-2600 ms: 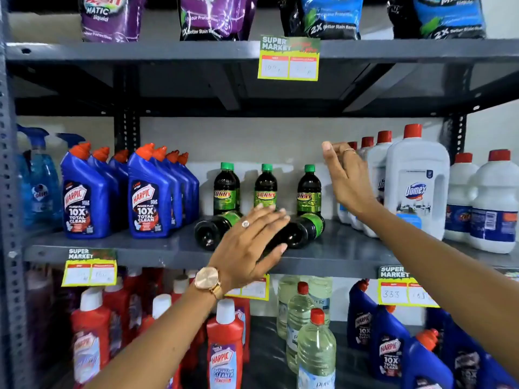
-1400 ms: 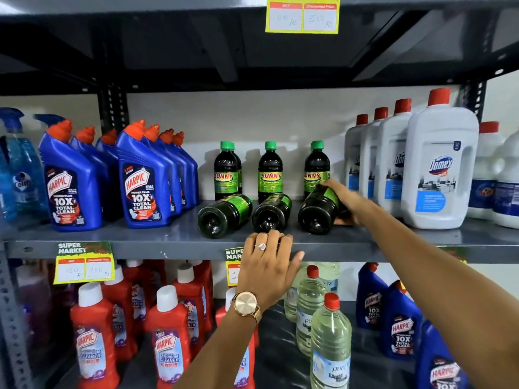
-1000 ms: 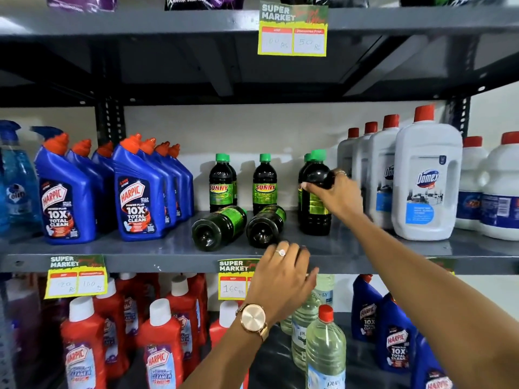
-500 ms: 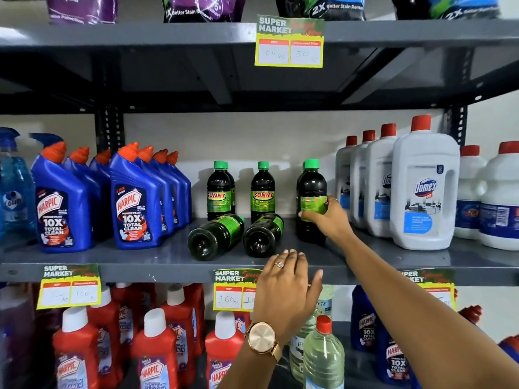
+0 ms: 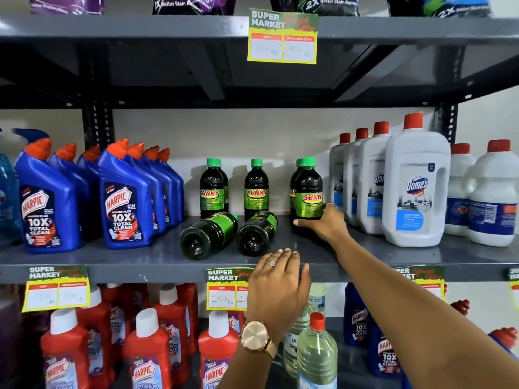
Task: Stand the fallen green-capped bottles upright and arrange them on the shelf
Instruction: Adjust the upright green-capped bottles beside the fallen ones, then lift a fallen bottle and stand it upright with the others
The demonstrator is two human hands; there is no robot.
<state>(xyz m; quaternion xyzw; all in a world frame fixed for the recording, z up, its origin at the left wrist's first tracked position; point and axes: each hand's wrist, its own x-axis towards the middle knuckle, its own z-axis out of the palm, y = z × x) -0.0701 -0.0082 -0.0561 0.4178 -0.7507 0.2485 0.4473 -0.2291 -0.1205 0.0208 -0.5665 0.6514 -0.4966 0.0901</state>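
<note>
The right hand [image 5: 323, 226] is closed around the lower body of one green-capped bottle [image 5: 309, 192], which stands upright on the grey shelf [image 5: 112, 259], directly in front of another upright bottle of the same kind and just beside the white Domex bottles [image 5: 415, 186]. The fingers wrap the base below the label; the bottle's foot appears to touch the shelf surface, though the hand hides part of the contact.

The left hand [image 5: 276, 287] rests on the front lip of the shelf with fingers together and extended. It grips nothing.

Two fallen bottles lie on their sides near the shelf front, bases toward the camera and caps toward the rear: the left fallen bottle [image 5: 207, 234] and the right fallen bottle [image 5: 257, 231]. They lie just beside each other, each in front of an upright bottle in the back row [image 5: 212, 189].

Step in hand, by judgement: seating the first righted bottle in its row. One of three is upright; two remain.

Next move, by judgement: release the standing bottle only once it is stable, then grasp the right fallen bottle around its body and pivot it cap-up. The round bodies may roll if nudged, and the nearby upright bottles leave little clearance for the swing.
</note>
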